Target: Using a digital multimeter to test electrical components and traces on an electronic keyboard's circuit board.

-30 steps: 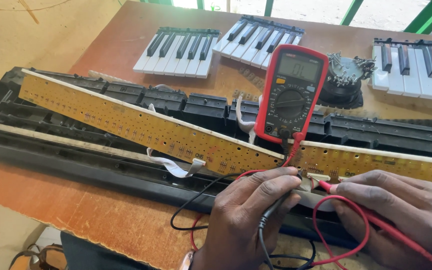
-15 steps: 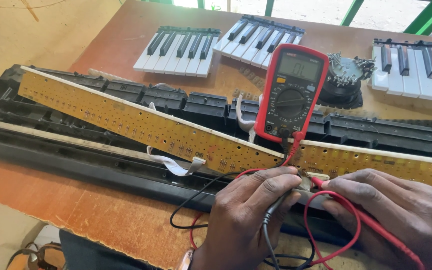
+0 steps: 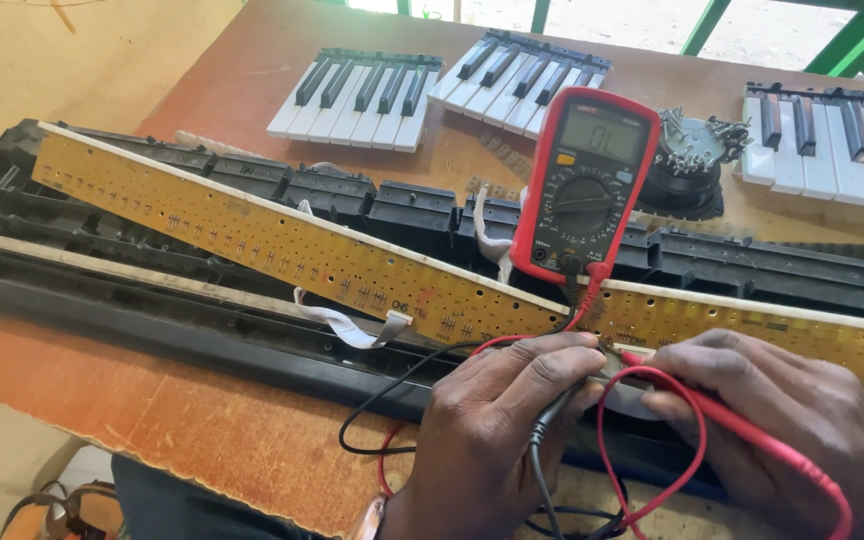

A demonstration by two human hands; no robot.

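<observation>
Head view, sole entry. Left hand (image 3: 497,440): fingers closed together round a black probe (image 3: 552,415), its tip pressed to the near edge of the long yellow circuit board (image 3: 282,240). Right hand (image 3: 782,420): fingers closed on a red probe (image 3: 652,362), tip set on the same board edge, just beside the black one. Red-cased multimeter (image 3: 584,185): propped upright at centre, leaning on the black keyboard chassis (image 3: 152,300), screen lit with a reading, red and black leads (image 3: 642,450) looping down to the hands. The board lies slantwise from far left to near right across the opened chassis; a white ribbon cable (image 3: 352,328) hangs loose from its near edge. Progress, as judged: disassembly is done, with three key sections (image 3: 357,88) lifted out and laid along the far side of the brown table (image 3: 152,430); probing stands about the board's middle, so much of its length may remain. A small black part bristling with metal pins (image 3: 697,160) sits right of the meter. Labels: small printed markings on the board, too fine to tell.
</observation>
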